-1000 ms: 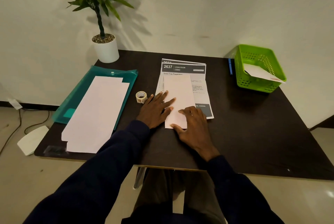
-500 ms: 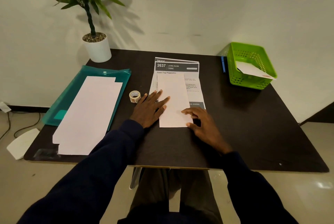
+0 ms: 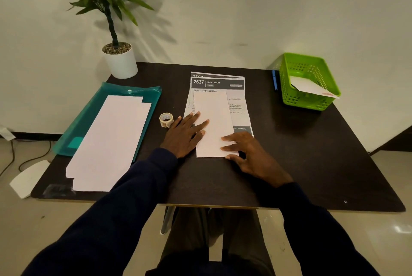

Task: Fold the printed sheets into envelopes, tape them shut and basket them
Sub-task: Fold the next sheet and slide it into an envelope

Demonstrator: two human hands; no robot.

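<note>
The step in hand looks like the folding: creasing a sheet flat, with taping and basketing not yet done for this one. Along the left edge of the table [image 3: 289, 153] a teal folder [image 3: 120, 90] carries a pile of pale blank-side sheets [image 3: 111, 142]. Just right of it the tape roll [image 3: 166, 119] stands near the left hand [image 3: 182, 135], untouched. That hand lies flat with fingers spread wide, pressing the left edge of the folded sheet [image 3: 214, 115] and holding nothing. The folded sheet lies at the table's middle on the stack of printed sheets [image 3: 218, 83]. The right hand [image 3: 252, 155] rests its loosely extended fingers on the sheet's near right corner, thumb at the near edge; it grips nothing that I can see. At the far right corner the green basket [image 3: 298, 102] holds one finished envelope [image 3: 312, 87]. The next move probably calls for another fold, keeping the edges square, or a reach for the tape.
</note>
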